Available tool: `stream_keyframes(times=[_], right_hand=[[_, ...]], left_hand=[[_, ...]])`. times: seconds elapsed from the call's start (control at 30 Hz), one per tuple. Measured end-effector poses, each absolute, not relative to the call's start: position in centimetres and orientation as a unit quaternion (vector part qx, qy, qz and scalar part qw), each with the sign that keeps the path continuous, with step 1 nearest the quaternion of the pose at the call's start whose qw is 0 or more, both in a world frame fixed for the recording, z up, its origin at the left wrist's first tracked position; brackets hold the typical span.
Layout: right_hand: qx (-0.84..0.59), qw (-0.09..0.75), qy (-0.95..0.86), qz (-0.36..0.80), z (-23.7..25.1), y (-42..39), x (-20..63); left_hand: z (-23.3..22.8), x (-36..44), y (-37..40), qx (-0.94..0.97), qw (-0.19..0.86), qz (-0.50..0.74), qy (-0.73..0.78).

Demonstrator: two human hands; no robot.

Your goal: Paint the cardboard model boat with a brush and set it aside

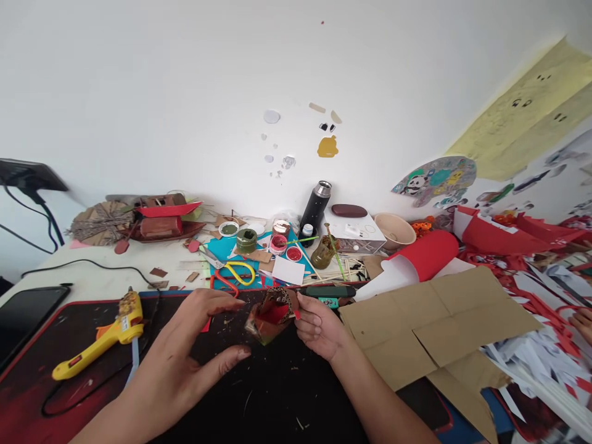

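My right hand (319,327) pinches a small cardboard craft piece (272,314), brown outside with red lining, just above the black mat (277,394). My left hand (198,345) hovers at the piece's left side with fingers spread, thumb below it and fingertips close to it; I cannot tell if it touches. A yellow glue gun (104,339) lies on the mat to the left, its cord looping toward me.
Yellow-handled scissors (238,271), paint jars (277,243), a black flask (315,206) and a bowl (395,229) crowd the back of the desk. Flat cardboard sheets (439,327) lie at right beside a red paper roll (425,256). A dark tablet (28,311) sits far left. Another person's fingers (583,322) show at the right edge.
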State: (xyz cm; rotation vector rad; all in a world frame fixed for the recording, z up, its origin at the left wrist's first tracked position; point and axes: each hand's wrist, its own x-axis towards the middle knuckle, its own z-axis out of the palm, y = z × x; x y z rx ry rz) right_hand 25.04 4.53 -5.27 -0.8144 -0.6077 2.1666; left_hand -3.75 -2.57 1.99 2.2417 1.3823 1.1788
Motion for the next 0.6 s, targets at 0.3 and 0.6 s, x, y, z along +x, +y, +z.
stream_keyframes(times=[0.3, 0.6], right_hand=[[-0.354, 0.409, -0.253, 0.802, -3.7, 3.9, 24.2], [-0.382, 0.427, -0.273, 0.773, -3.0, 3.8, 23.5]], left_hand=[[5.1, -3.7, -2.8, 0.814, -0.030, 0.397, 0.424], [5.0, -3.4, -2.9, 0.787, -0.021, 0.411, 0.459]])
